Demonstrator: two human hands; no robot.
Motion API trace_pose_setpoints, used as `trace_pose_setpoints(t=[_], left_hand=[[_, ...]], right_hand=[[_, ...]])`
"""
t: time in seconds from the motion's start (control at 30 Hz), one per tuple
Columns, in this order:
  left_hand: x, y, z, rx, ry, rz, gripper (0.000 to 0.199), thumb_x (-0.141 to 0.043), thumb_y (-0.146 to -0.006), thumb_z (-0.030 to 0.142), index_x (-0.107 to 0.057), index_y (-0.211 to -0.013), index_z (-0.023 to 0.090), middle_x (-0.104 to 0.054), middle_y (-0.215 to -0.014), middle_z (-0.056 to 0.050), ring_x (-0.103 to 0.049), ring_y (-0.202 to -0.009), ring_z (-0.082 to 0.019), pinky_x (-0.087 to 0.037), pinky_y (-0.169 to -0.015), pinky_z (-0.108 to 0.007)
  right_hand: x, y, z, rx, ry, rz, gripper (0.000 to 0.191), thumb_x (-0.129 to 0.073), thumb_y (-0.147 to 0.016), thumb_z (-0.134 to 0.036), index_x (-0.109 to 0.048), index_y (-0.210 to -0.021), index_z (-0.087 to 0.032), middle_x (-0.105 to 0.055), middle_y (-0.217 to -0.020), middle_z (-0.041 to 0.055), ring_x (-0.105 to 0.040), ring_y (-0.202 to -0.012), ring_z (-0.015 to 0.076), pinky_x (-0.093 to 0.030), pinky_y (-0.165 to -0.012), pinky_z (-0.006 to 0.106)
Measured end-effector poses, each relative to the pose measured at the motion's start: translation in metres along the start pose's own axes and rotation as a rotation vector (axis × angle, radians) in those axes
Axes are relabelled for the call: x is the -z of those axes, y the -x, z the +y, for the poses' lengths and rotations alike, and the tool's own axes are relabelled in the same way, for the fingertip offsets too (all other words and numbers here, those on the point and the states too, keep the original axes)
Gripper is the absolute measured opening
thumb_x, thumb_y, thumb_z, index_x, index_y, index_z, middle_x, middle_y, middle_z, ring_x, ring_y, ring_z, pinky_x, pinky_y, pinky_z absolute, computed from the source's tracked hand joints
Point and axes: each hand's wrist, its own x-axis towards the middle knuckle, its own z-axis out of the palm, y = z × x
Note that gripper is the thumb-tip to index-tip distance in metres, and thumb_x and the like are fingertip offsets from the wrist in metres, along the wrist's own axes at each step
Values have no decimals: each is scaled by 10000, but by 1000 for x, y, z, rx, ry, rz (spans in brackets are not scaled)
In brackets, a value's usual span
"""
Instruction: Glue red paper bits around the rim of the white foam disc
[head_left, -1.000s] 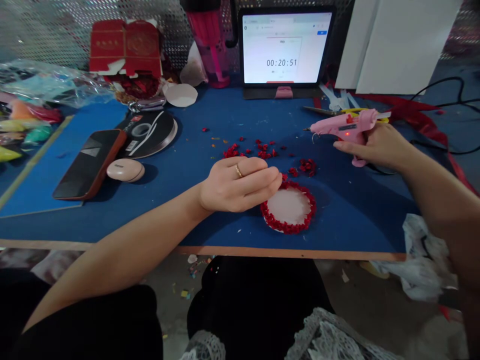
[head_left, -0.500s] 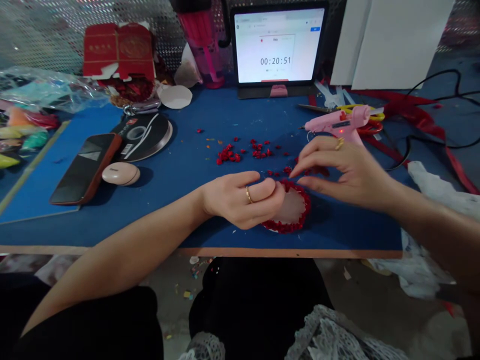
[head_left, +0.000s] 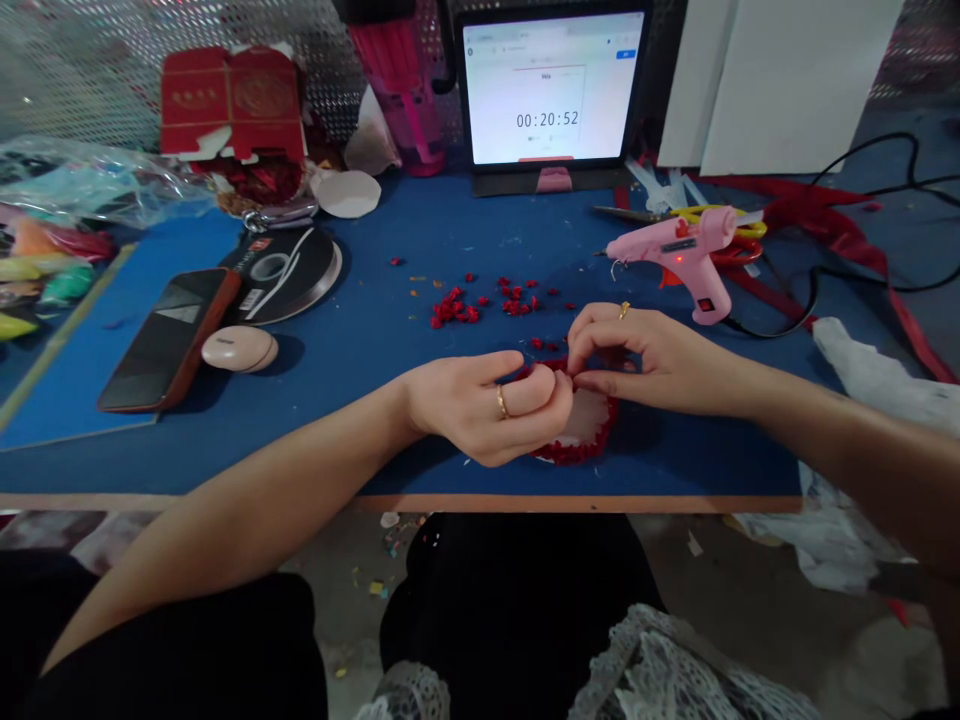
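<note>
A white disc (head_left: pixel 588 422) edged with small red pieces lies on the blue table near its front edge. My left hand (head_left: pixel 487 408) curls around its left side, fingers closed and covering part of it. At the disc's far edge my right hand (head_left: pixel 646 356) pinches thumb and finger together, touching or nearly touching the left fingertips. What is in this pinch is too small and hidden to make out. Just beyond the hands lie several small red pieces (head_left: pixel 453 308) in loose clusters. A pink glue gun (head_left: pixel 686 250) lies beyond my right hand, a red light showing.
A tablet (head_left: pixel 551 95) with a running timer stands at the back, a pink bottle (head_left: pixel 405 95) beside it. To the left are a ribbon spool (head_left: pixel 281 275), a phone (head_left: pixel 169 340) and a beige oval case (head_left: pixel 238 348). Scissors (head_left: pixel 731 225), red ribbon and a black cable lie right.
My right hand has come down and left to the disc's far edge, its thumb and finger closing into a pinch. The glue gun's handle is now uncovered. My left hand stays nearly still.
</note>
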Motion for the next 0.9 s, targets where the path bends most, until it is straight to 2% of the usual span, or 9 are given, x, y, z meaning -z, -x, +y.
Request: trace_pose_setpoints(t=[0.13,0.23,0.3,0.43,0.5,0.6,0.73,0.9], left_hand=[[-1,3,-1,54,-5,3,198,-581,-902,117,-747,-823,191,-733,-872,16,-656,-730,-97,-531,-537,-205],[-4,9,-2,176,-42,-35,197,-574,-916,120,-720,-840,229,-737,-894,50,-660,-726,-86,-541,-594,-196],[-8,15,-1,284,-3,-35,161,-585,-909,115,-703,-867,217,-737,-900,37,-662,-742,-97,-550,-643,-207],[-19,20,4,610,219,-25,110,-589,-923,178,-688,-876,191,-716,-861,-4,-656,-773,-115,-545,-688,-235],[-23,20,7,750,350,-75,138,-581,-934,227,-696,-867,190,-707,-855,-4,-657,-765,-108,-529,-678,-223],[-24,17,10,880,548,-152,139,-592,-916,240,-712,-899,171,-709,-844,-8,-665,-749,-107,-493,-631,-203],[-23,16,12,955,665,-226,168,-560,-902,212,-722,-892,166,-712,-788,2,-651,-699,-106,-452,-609,-205],[-24,15,12,959,691,-237,196,-533,-886,192,-717,-822,167,-702,-742,11,-634,-666,-105,-427,-607,-215]], right_hand=[[1,0,1,-1,-10,1,90,-602,-891,-266,-624,-854,-188,-617,-898,35,-600,-852,152,-458,-750,289],[2,2,4,-10,18,27,53,-601,-884,-239,-607,-861,-192,-614,-890,31,-586,-843,152,-447,-726,282],[2,3,6,-27,58,54,38,-605,-873,-223,-596,-851,-193,-609,-883,28,-573,-825,152,-433,-698,278],[0,3,10,-66,141,68,42,-594,-866,-220,-588,-837,-189,-600,-873,28,-553,-766,147,-409,-666,281],[-2,3,10,-62,163,61,55,-587,-867,-231,-587,-836,-186,-599,-866,31,-556,-766,151,-413,-687,291],[-6,2,10,-50,176,60,69,-585,-864,-239,-583,-825,-183,-598,-856,33,-552,-760,154,-415,-708,300],[-9,2,9,-54,218,65,72,-573,-866,-246,-579,-828,-185,-606,-869,46,-545,-760,163,-412,-697,301],[-11,1,8,-24,303,74,57,-566,-852,-231,-565,-812,-190,-617,-882,60,-577,-793,188,-426,-719,321]])
